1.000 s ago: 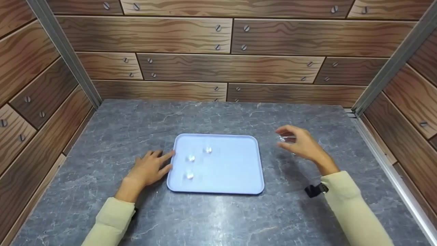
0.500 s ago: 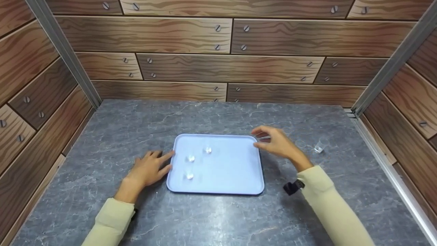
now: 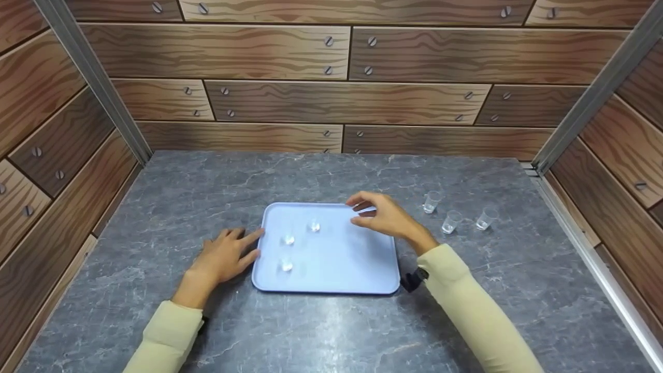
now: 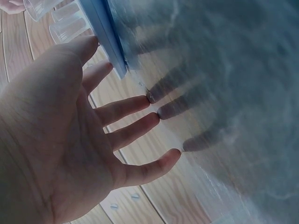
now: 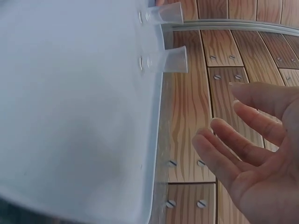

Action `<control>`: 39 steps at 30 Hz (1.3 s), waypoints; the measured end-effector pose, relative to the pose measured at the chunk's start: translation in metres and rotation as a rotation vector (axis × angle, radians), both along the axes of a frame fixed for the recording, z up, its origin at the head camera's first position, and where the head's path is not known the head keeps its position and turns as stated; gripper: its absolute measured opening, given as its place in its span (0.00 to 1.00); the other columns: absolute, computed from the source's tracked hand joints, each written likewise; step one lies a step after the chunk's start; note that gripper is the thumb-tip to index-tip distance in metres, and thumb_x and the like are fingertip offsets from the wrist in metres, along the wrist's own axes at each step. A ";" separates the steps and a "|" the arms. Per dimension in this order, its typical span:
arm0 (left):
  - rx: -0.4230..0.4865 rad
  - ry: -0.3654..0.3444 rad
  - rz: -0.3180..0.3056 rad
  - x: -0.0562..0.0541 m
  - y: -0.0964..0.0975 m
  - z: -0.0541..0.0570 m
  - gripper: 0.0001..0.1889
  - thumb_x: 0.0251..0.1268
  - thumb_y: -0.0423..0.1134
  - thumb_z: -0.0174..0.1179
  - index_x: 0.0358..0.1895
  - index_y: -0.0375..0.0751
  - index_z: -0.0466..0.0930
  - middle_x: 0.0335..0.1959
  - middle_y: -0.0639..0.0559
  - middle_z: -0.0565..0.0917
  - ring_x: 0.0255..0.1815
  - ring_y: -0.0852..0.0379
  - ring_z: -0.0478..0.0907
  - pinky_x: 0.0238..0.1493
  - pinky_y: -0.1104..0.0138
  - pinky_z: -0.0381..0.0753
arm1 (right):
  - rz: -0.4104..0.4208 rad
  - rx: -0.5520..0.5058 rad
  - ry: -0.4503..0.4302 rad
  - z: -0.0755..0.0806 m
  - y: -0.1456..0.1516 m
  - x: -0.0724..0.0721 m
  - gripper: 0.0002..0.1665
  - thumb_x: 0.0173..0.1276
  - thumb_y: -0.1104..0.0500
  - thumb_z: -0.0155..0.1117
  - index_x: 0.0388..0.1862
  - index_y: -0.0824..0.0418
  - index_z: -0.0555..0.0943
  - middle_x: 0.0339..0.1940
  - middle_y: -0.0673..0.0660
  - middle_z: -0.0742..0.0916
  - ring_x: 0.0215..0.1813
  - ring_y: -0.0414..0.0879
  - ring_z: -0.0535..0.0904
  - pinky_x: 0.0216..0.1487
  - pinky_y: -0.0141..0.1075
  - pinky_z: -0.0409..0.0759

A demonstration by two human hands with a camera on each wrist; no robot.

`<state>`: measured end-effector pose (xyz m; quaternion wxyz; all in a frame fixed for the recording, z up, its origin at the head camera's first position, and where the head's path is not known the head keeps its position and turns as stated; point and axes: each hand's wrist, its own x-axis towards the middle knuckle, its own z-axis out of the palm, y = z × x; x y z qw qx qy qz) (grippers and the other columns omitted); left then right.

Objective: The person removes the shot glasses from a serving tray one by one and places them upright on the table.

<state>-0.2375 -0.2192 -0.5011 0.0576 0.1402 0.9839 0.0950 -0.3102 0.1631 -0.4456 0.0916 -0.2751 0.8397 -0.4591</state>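
Observation:
A light blue tray (image 3: pixel 336 264) lies on the grey marbled table, with 3 small clear cups on its left half: one front left (image 3: pixel 287 265), one behind it (image 3: pixel 288 240) and one farther back (image 3: pixel 314 226). My left hand (image 3: pixel 220 259) is spread at the tray's left side. In the left wrist view, its thumb and index fingertips touch the tray edge (image 4: pixel 105 37) while the other fingertips (image 4: pixel 154 116) rest on the table. Above the tray's back right part hovers my right hand (image 3: pixel 380 212). The right wrist view shows its fingers (image 5: pixel 219 154) loosely bent, holding nothing.
Right of the tray stand 3 more clear cups on the table: the back one (image 3: pixel 431 202), the middle one (image 3: pixel 451 221) and the rightmost one (image 3: pixel 486 218). Wood-patterned walls (image 3: pixel 290 103) with metal corner posts (image 3: pixel 595 83) enclose the table at the back and sides.
My right hand has moved left, from beside the cups on the table to over the tray, uncovering those cups. The left hand and the cups on the tray have stayed put.

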 end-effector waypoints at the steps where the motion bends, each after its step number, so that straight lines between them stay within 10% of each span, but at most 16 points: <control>1: -0.001 -0.002 0.000 0.000 0.000 0.000 0.28 0.81 0.56 0.50 0.80 0.61 0.64 0.73 0.33 0.72 0.73 0.28 0.68 0.59 0.20 0.65 | 0.005 0.001 -0.003 0.000 -0.003 -0.001 0.22 0.67 0.66 0.71 0.60 0.69 0.81 0.62 0.72 0.83 0.64 0.69 0.81 0.68 0.55 0.79; 39: 0.004 0.013 -0.004 0.001 0.002 -0.001 0.28 0.81 0.56 0.50 0.80 0.61 0.64 0.73 0.33 0.72 0.73 0.27 0.68 0.60 0.19 0.63 | 0.021 0.049 -0.042 -0.034 -0.074 -0.022 0.27 0.66 0.67 0.71 0.64 0.70 0.78 0.60 0.70 0.84 0.60 0.63 0.83 0.63 0.45 0.84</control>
